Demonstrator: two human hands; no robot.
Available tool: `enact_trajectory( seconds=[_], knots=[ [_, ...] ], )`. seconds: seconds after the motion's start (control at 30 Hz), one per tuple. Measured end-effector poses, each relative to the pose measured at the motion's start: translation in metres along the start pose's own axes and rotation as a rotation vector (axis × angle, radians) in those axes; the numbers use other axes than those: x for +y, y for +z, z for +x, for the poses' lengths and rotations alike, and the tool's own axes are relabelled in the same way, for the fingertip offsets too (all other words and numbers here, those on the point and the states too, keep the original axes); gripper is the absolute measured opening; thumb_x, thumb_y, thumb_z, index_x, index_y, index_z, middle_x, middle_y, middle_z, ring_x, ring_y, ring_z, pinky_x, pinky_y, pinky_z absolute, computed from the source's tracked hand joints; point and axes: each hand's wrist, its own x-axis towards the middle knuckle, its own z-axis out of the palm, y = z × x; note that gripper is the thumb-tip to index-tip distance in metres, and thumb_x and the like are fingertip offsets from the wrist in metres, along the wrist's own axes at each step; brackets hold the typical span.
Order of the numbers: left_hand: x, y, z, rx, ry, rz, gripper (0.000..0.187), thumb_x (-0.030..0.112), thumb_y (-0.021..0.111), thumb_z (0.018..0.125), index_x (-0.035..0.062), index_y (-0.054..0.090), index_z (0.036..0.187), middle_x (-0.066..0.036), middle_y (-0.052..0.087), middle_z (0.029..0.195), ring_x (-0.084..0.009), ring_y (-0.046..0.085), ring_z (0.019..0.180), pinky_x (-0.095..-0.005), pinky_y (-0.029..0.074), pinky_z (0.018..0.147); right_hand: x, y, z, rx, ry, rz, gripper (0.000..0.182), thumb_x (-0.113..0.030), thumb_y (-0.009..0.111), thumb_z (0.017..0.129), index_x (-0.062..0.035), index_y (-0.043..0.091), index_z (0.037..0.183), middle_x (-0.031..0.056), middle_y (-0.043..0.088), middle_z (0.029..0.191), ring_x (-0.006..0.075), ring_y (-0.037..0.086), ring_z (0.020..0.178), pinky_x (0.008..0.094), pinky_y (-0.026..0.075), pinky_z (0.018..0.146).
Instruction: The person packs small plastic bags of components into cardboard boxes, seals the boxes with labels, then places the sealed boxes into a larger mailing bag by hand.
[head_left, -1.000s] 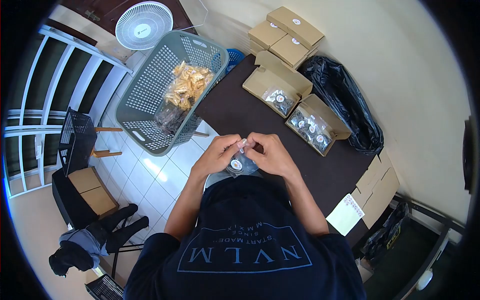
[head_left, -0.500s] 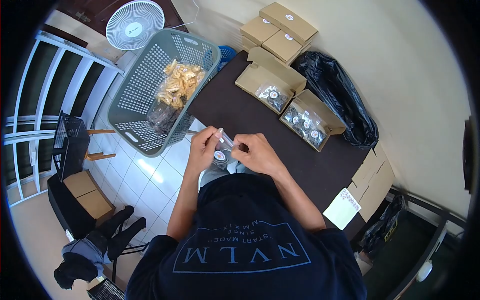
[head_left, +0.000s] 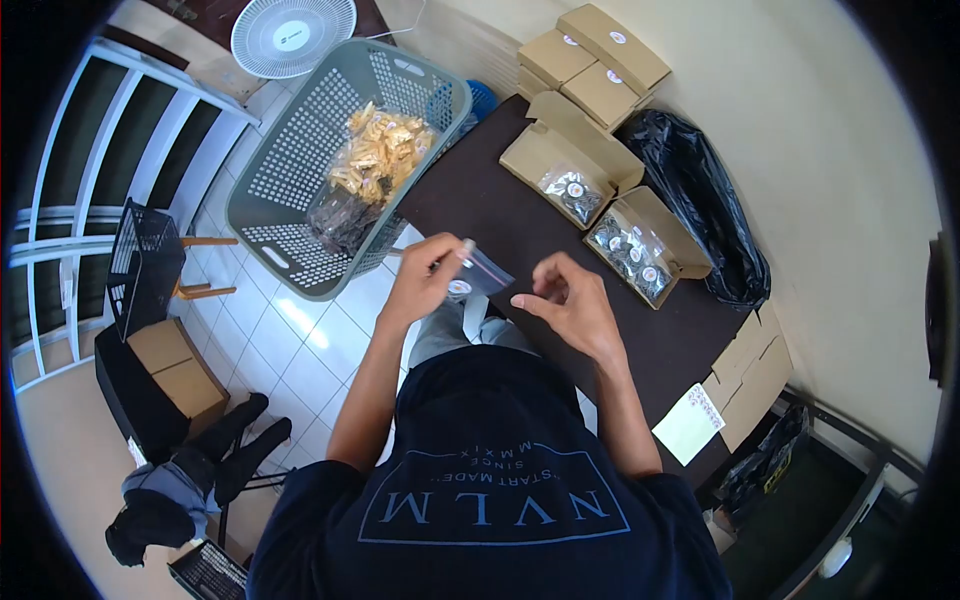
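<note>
My left hand (head_left: 425, 275) pinches the top of a small clear zip pouch (head_left: 480, 274) with a round label, holding it above the near edge of the dark table (head_left: 480, 215). My right hand (head_left: 570, 300) is just to the right of the pouch, off it, with fingers loosely curled and nothing in them. Two open cardboard boxes (head_left: 565, 165) (head_left: 650, 245) on the table hold similar labelled pouches.
A grey laundry basket (head_left: 300, 170) with yellow and dark snack packs stands left of the table. Closed cardboard boxes (head_left: 600, 60) are stacked at the back, a black plastic bag (head_left: 700, 210) lies to the right, and a sticker sheet (head_left: 690, 425) rests near flat cardboard (head_left: 755, 370).
Both hands were pinching the pouch's top edge; now my right hand has let go and moved right, while my left hand keeps the pouch and has lifted it slightly.
</note>
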Motion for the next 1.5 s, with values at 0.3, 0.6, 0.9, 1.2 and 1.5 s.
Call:
enact_trajectory(
  seconds=[0.3,0.6,0.9,1.2,1.5],
  knots=[
    [0.014,-0.006,0.023,-0.183,0.080,0.003,0.032,0.006,0.070,0.085,0.0027,0.067,0.117,-0.006,0.058,0.090,-0.0141,0.056,0.080,-0.0278,0.047,0.068,0.018,0.030,0.053,-0.092,-0.121,0.043,0.013,-0.004,0.065,0.084,0.0046,0.067,0.093,0.0147,0.069,0.076,0.0201,0.066,0.067,0.0337,0.051,0.064],
    [-0.060,-0.134,-0.008,0.310,-0.230,-0.051,0.026,0.011,0.062,0.094,0.0053,0.063,0.119,-0.003,0.063,0.092,-0.0102,0.058,0.082,-0.0247,0.047,0.073,0.100,-0.015,0.185,0.597,0.167,0.590,0.003,0.000,0.064,0.086,0.0007,0.065,0.088,0.0071,0.067,0.078,0.0133,0.062,0.065,0.0277,0.050,0.056],
    [-0.102,-0.192,-0.014,0.335,-0.398,-0.014,0.022,0.011,0.061,0.095,0.0037,0.064,0.115,-0.003,0.064,0.090,-0.0099,0.058,0.079,-0.0242,0.047,0.072,0.129,0.014,0.258,0.587,0.396,0.463,0.012,0.001,0.066,0.082,0.0029,0.062,0.093,0.0153,0.067,0.084,0.0235,0.068,0.073,0.0336,0.054,0.058],
    [-0.201,-0.247,0.053,0.445,-0.480,0.011,0.016,0.012,0.061,0.093,0.0034,0.067,0.105,-0.006,0.067,0.079,-0.0145,0.063,0.070,-0.0275,0.050,0.065,0.093,0.040,0.247,0.894,0.430,-0.937,0.074,-0.034,0.082,0.068,-0.0079,0.049,0.129,0.0199,0.067,0.098,0.0365,0.065,0.100,0.0458,0.050,0.087],
    [-0.415,-0.267,0.069,0.386,-0.717,0.571,0.024,0.024,0.066,0.079,0.0092,0.069,0.098,-0.014,0.072,0.095,-0.0332,0.069,0.089,-0.0406,0.054,0.079,0.107,0.037,0.236,0.531,0.226,-0.685,0.028,-0.020,0.066,0.085,-0.0034,0.069,0.108,0.0165,0.071,0.092,0.0315,0.069,0.088,0.0388,0.053,0.080]
  ],
)
